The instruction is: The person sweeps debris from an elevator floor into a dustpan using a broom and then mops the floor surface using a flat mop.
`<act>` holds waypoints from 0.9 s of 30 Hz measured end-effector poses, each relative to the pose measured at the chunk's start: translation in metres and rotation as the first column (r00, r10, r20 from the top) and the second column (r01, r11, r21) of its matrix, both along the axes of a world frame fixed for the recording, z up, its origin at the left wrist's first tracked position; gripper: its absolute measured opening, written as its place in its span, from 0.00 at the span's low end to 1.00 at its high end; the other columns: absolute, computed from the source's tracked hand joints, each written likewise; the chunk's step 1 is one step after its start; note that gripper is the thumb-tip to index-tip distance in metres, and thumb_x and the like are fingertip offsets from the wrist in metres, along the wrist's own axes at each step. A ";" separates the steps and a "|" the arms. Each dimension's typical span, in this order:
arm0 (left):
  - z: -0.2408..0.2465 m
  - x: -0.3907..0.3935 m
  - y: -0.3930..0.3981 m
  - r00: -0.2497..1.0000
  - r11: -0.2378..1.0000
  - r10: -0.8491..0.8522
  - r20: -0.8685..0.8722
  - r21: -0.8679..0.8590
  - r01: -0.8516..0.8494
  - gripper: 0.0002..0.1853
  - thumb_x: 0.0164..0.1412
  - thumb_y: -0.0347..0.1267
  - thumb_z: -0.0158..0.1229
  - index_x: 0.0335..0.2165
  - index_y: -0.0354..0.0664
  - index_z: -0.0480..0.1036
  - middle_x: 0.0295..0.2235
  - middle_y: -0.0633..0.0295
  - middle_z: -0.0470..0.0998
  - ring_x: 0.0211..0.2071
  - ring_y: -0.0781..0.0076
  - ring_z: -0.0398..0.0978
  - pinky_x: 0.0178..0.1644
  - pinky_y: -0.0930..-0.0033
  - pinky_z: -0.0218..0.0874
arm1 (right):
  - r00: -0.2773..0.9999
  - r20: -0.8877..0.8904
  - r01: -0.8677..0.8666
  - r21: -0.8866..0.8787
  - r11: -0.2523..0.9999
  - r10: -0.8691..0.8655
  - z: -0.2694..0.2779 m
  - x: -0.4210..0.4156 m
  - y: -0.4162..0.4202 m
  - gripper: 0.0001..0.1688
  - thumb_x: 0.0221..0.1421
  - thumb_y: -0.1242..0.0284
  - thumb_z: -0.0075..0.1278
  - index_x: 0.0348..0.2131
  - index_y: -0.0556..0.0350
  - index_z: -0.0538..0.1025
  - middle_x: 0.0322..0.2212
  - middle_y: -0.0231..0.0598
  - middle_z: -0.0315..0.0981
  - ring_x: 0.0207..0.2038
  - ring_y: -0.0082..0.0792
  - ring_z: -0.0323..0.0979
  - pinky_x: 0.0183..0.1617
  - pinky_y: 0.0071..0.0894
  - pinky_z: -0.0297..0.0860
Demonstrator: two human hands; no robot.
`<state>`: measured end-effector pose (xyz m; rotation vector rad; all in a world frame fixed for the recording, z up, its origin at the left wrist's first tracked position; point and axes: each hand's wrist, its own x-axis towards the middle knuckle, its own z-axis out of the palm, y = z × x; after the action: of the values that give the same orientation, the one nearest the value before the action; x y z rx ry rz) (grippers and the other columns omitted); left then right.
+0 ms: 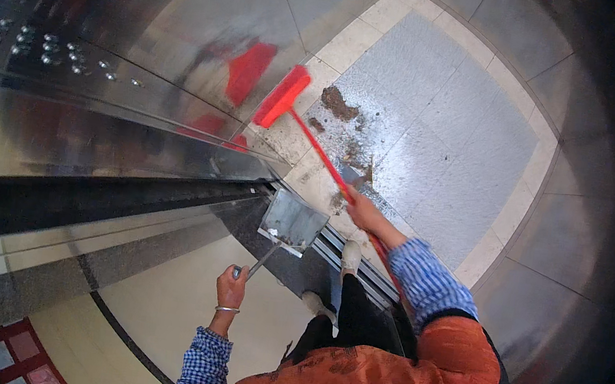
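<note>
My right hand (364, 210) is closed around the red handle of a push broom. The red broom head (284, 97) is at the foot of the metal elevator wall, bristles towards the wall. With my left hand (231, 286) I grip the handle of a metal dustpan (293, 222), whose pan is over the elevator door sill and holds a small white scrap and some dirt. Brown dirt (339, 104) lies in a clump on the elevator floor, with smaller bits and crumbs trailing from it towards the doorway.
Metal walls enclose the elevator floor (464, 136). A button panel (49, 48) is on the left wall. Grooved door tracks (371, 283) run beneath one of my shoes. A dark red mat or board with pale squares (22, 355) shows at the lower left.
</note>
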<state>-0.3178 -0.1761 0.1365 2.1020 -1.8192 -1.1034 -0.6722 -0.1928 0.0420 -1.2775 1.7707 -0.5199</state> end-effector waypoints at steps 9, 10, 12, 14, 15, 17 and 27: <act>-0.031 -0.039 -0.043 0.992 0.993 -0.121 -0.026 -0.012 0.121 0.18 0.50 0.38 0.54 0.17 0.34 0.63 0.12 0.53 0.64 0.13 0.64 0.61 0.20 0.64 0.54 | 0.974 -0.186 -0.059 0.345 0.937 0.130 -0.028 -0.050 0.009 0.27 0.47 0.77 0.35 0.50 0.52 0.59 0.32 0.59 0.69 0.36 0.55 0.68 0.39 0.47 0.64; -0.034 -0.041 -0.045 0.990 0.990 -0.139 0.034 0.028 0.138 0.18 0.50 0.38 0.54 0.17 0.34 0.64 0.12 0.52 0.64 0.14 0.63 0.62 0.20 0.64 0.54 | 0.976 -0.159 -0.082 0.374 0.924 0.151 -0.012 -0.067 0.027 0.28 0.45 0.77 0.37 0.50 0.53 0.58 0.32 0.60 0.69 0.36 0.55 0.68 0.39 0.46 0.64; -0.038 -0.044 -0.047 0.990 0.990 -0.140 -0.023 -0.036 0.139 0.17 0.50 0.38 0.54 0.18 0.33 0.65 0.13 0.51 0.66 0.14 0.61 0.64 0.21 0.63 0.55 | 0.981 -0.107 -0.108 0.388 0.915 0.161 0.016 -0.087 0.054 0.33 0.46 0.75 0.39 0.54 0.53 0.53 0.34 0.61 0.68 0.37 0.53 0.68 0.42 0.43 0.64; -0.040 -0.046 -0.048 0.991 0.991 -0.131 -0.031 -0.044 0.130 0.17 0.50 0.38 0.54 0.19 0.33 0.65 0.14 0.50 0.67 0.15 0.59 0.65 0.21 0.62 0.55 | 0.992 -0.084 -0.067 0.298 0.952 0.096 0.023 -0.081 0.051 0.34 0.45 0.74 0.40 0.54 0.55 0.53 0.35 0.61 0.67 0.38 0.53 0.68 0.42 0.42 0.63; -0.041 -0.047 -0.049 0.992 0.993 -0.116 -0.039 -0.040 0.115 0.17 0.50 0.38 0.54 0.19 0.33 0.66 0.14 0.49 0.67 0.15 0.57 0.66 0.21 0.62 0.55 | 0.994 -0.081 -0.045 0.258 0.965 0.069 0.022 -0.072 0.044 0.34 0.45 0.74 0.41 0.54 0.55 0.53 0.35 0.60 0.67 0.38 0.53 0.68 0.43 0.41 0.63; -0.041 -0.048 -0.050 0.995 0.996 -0.092 -0.048 -0.012 0.092 0.16 0.50 0.38 0.54 0.20 0.33 0.66 0.15 0.48 0.67 0.16 0.55 0.66 0.21 0.62 0.56 | 0.993 -0.092 -0.050 0.174 0.983 0.067 0.000 -0.046 0.010 0.28 0.46 0.75 0.38 0.50 0.58 0.58 0.33 0.62 0.67 0.37 0.57 0.67 0.41 0.46 0.64; -0.043 -0.049 -0.048 0.987 0.993 -0.113 -0.110 -0.049 0.108 0.16 0.51 0.36 0.53 0.18 0.34 0.64 0.13 0.49 0.65 0.15 0.55 0.64 0.20 0.61 0.54 | 0.985 -0.101 -0.071 0.504 0.861 0.141 0.041 -0.099 0.076 0.30 0.47 0.75 0.37 0.52 0.52 0.55 0.29 0.60 0.69 0.33 0.53 0.70 0.35 0.45 0.65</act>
<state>-0.3665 -0.2243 0.0937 1.8944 -1.9077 -1.1717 -0.7716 -0.1164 0.0830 -1.0454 1.7765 0.0989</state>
